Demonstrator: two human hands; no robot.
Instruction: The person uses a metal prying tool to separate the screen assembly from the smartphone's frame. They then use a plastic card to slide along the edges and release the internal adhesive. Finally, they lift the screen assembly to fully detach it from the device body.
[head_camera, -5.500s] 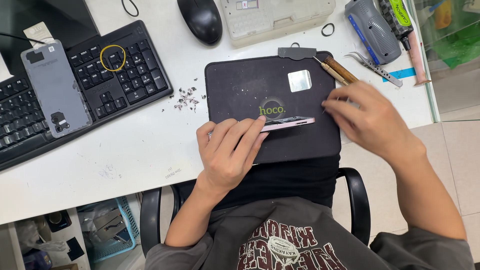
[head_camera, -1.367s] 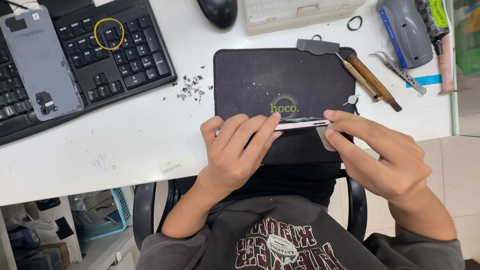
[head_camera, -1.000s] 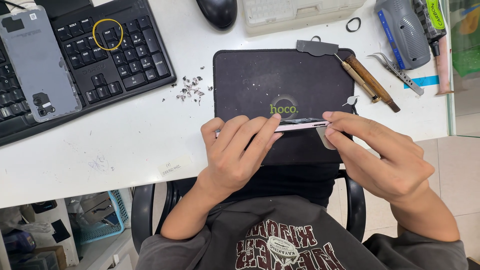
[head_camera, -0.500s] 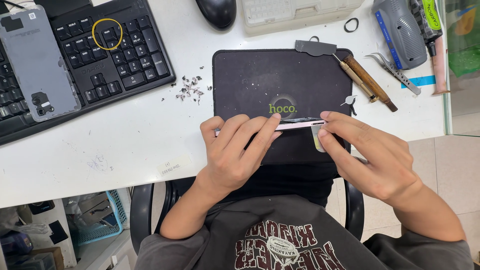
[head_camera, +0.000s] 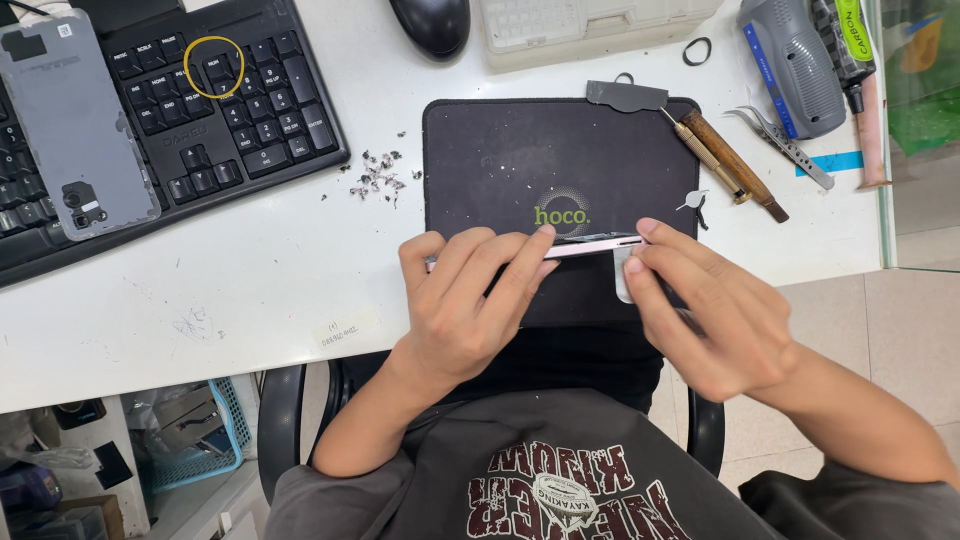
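Observation:
A slim pink-edged phone (head_camera: 592, 244) stands on its long edge on a black mat (head_camera: 520, 150). My left hand (head_camera: 470, 305) grips it from the near side, fingers laid along its top edge. My right hand (head_camera: 710, 310) is at the phone's right end and pinches a thin, shiny metal pry piece (head_camera: 622, 276) against the phone's near face. The hands hide most of the phone's near face.
A black keyboard (head_camera: 170, 130) at the left carries a grey phone back cover (head_camera: 75, 120) and a yellow ring (head_camera: 220, 68). Small debris (head_camera: 375, 175) lies beside the mat. Wooden-handled tools (head_camera: 730, 160), tweezers (head_camera: 785, 150), a scraper blade (head_camera: 625, 95) and a grey device (head_camera: 795, 60) lie right.
My right hand left the mat's right side, took the metal piece and brought it to the phone's right end. In the last second it slid slightly left along the phone.

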